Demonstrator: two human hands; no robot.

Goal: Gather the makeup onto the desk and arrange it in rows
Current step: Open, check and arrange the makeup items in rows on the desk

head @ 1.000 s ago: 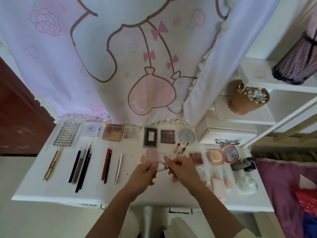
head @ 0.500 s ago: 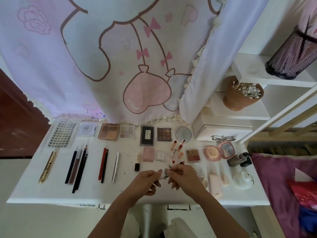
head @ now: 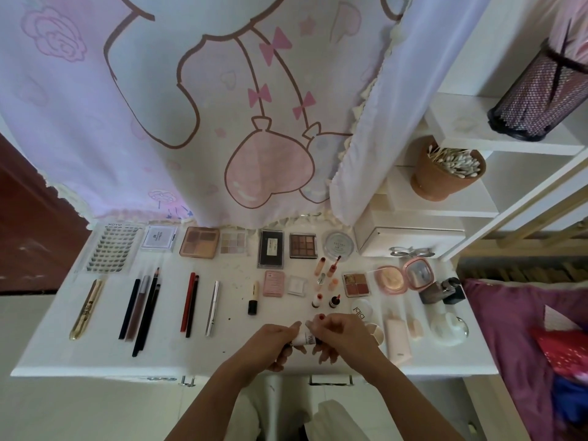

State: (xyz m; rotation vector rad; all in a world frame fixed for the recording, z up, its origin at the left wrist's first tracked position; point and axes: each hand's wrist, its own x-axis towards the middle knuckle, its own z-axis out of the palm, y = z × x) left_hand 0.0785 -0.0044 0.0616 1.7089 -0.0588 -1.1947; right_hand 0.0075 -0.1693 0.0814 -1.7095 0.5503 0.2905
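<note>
Makeup lies in rows on the white desk [head: 63, 348]. At the back are a lash tray [head: 111, 248], several palettes [head: 199, 242] and a round compact [head: 338, 245]. In front lie a gold tube [head: 86, 309], dark pencils [head: 143, 310], red pencils [head: 190, 302], a silver pen [head: 212, 308] and a lipstick [head: 253, 297]. Both hands hold a small white tube [head: 306, 338] above the desk's front edge: my left hand [head: 275, 343] grips its left end, my right hand [head: 345, 337] its right end.
Small lip bottles [head: 324, 281], an open pink compact [head: 402, 275], a dark bottle [head: 440, 291] and pale tubes [head: 397, 340] sit on the desk's right side. A patterned curtain [head: 222, 106] hangs behind. White shelves at right hold a cotton-swab pot [head: 445, 170] and a mesh holder [head: 537, 100].
Both hands drew back toward the desk's front edge with the small tube. The pink case, lipstick and small bottles they covered now show.
</note>
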